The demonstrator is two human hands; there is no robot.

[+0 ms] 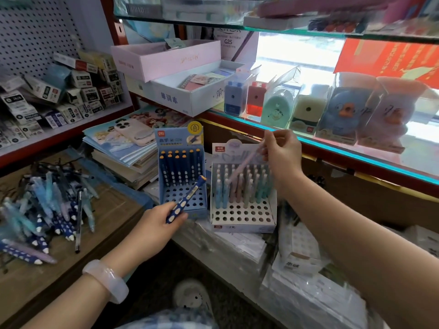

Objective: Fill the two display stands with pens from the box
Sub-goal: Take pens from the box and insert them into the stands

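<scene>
With the right hand (280, 153) pinching a lilac pen (245, 166) over the white stand (242, 220) at centre frame and the left hand (158, 220) gripping a navy pen (185, 199), the slanting lilac tip is risking missing its hole and toppling neighbours.

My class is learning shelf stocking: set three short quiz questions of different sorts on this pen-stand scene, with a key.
1. True or false: the left hand holds a dark blue pen.
2. Which stand has more empty holes showing in front: A, the blue stand, or B, the white stand?
3. Fill in: the right hand pinches a ___ pen.

Key: 1 true; 2 B; 3 lilac.
</scene>
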